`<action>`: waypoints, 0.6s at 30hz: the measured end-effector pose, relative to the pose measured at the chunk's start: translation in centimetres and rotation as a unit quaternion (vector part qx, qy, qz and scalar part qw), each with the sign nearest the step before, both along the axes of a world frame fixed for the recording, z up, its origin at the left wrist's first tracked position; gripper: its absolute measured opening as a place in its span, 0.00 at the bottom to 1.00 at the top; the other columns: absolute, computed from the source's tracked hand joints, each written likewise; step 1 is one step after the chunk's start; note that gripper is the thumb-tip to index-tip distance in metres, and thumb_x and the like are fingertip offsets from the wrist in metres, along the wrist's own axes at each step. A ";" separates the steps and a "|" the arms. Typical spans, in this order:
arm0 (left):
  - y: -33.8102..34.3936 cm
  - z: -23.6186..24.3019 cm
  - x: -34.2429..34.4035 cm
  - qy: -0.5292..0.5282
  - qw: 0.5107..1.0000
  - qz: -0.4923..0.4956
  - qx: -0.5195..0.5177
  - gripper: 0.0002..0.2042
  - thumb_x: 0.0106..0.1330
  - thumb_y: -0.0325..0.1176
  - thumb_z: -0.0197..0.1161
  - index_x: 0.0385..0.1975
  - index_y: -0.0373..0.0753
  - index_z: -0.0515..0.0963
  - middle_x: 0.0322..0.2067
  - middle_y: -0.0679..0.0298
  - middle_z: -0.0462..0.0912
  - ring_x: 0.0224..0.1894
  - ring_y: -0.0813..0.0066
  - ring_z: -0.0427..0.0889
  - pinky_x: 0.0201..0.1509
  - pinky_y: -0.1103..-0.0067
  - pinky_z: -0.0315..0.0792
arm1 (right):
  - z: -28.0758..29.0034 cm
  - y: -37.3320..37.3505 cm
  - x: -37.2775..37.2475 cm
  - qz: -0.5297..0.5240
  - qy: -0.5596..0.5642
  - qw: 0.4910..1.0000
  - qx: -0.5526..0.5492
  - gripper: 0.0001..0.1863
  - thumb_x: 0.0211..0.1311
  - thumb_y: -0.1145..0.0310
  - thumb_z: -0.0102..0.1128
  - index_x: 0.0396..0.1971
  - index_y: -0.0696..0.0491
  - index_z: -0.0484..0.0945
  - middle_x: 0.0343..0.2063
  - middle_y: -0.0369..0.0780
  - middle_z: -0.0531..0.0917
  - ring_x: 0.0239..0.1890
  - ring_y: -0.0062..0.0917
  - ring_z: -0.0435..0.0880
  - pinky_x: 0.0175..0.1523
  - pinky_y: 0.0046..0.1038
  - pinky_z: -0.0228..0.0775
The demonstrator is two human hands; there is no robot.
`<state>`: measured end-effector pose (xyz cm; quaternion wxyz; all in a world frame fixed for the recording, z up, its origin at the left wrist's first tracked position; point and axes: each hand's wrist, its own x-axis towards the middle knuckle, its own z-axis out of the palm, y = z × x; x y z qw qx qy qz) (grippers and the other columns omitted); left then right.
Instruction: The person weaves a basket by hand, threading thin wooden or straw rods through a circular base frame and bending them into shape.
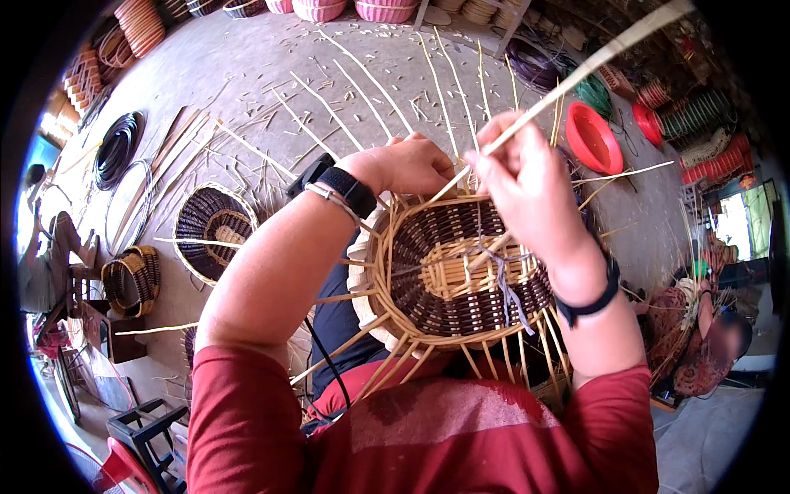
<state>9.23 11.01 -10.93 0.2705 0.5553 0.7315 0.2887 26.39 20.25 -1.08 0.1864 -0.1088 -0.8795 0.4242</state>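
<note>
An oval wicker basket (411, 306) in dark brown and pale cane rests on my lap, with long pale stakes standing out all around its rim. My right hand (522, 169), over its far right side, pinches a long pale cane strip (592, 70). One end of the strip runs down to the far rim; the other rises to the upper right. At the far rim my left hand (407, 169) is closed, its fingers curled downward; what lies in them is hidden. A grey cord (504, 284) and a short stick (487, 253) cross the basket's inside.
Cane scraps (387, 90) litter the floor ahead. To the left are a dark oval basket (193, 218), a smaller basket (146, 284) and a black coil (119, 148). A red basin (576, 136) stands at the right. Another person (699, 337) sits at far right.
</note>
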 end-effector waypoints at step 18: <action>-0.3 0.3 -0.3 -0.093 0.994 0.000 -0.049 0.19 0.66 0.50 0.72 0.41 0.37 0.88 0.31 0.64 0.89 0.34 0.77 0.84 0.43 0.74 0.78 | -2.6 12.4 -4.7 -0.019 -0.390 0.860 -0.328 0.18 0.79 0.59 0.57 0.48 0.62 0.81 0.35 0.45 0.89 0.33 0.26 0.91 0.35 0.25 0.85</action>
